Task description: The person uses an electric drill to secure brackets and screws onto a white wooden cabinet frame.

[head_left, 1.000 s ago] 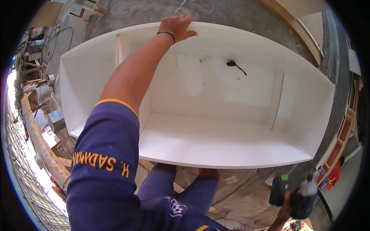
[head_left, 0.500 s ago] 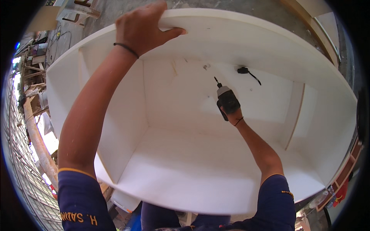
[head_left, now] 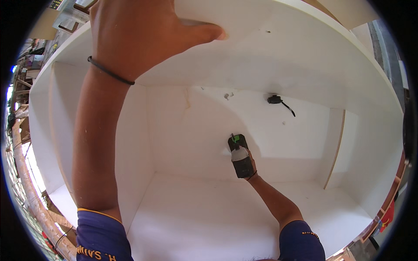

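A large white open-fronted cabinet (head_left: 209,204) spreads out below me. My left hand (head_left: 135,32) grips its far edge; the thumb lies against the inner face, while the other fingers are out of sight beyond the rim. Inside the cabinet, my right hand (head_left: 252,162) is closed round the handle of a black and grey cordless drill (head_left: 242,162). The drill's front end points away from me, low over the inner panel, and I cannot tell whether its bit touches anything. Beyond the drill lie a few small screws or metal fittings (head_left: 227,96).
A small black object with a strap (head_left: 274,99) rests inside the cabinet, right of the fittings. An upright divider (head_left: 334,148) stands at the right, another partition (head_left: 135,143) at the left. Timber and a barred window line the left side. A red item (head_left: 389,215) is at the far right.
The drill has come nearer to me and slightly left, and its angle has changed. My view has moved closer to the far edge, where my left hand keeps its hold.
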Available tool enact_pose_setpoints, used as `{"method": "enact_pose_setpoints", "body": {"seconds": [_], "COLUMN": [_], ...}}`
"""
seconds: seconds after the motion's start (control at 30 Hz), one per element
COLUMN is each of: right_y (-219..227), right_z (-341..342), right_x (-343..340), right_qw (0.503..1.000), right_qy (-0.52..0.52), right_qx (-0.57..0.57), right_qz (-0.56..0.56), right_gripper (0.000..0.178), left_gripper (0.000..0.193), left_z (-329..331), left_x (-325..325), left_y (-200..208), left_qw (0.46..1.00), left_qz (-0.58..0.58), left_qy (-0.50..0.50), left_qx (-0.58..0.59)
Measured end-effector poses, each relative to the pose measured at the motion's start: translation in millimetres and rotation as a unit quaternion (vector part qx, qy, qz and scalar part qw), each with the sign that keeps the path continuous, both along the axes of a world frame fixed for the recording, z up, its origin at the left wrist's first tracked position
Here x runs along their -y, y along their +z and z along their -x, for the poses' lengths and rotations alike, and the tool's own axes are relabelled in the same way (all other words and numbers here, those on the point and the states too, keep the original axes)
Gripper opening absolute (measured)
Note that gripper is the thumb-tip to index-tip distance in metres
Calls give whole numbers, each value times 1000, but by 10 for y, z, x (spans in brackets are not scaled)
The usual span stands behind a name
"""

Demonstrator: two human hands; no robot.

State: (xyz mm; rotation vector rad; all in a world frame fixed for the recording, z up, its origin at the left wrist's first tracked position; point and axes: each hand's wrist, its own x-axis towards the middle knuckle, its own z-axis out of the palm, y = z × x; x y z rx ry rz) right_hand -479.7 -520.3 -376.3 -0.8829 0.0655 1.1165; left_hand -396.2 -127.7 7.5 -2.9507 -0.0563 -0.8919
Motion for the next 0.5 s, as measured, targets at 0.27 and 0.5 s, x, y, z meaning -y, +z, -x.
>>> {"method": "enact_pose_setpoints", "body": {"seconds": [0.27, 0.5], "right_y": [235, -159], "right_z": [-507, -1903], "right_x": [179, -358], "right_qw": [723, 530], "right_qy": [377, 512], "right_qx": [558, 621], "right_qz": [153, 267], "right_gripper": [57, 51], "left_gripper": [44, 36], "left_z": [22, -2], "left_x": [78, 195], "left_y": [-25, -129], "left_qw": [999, 997], "left_qz": [1, 34], "left_qy": [43, 7], "left_qx": [17, 67]}}
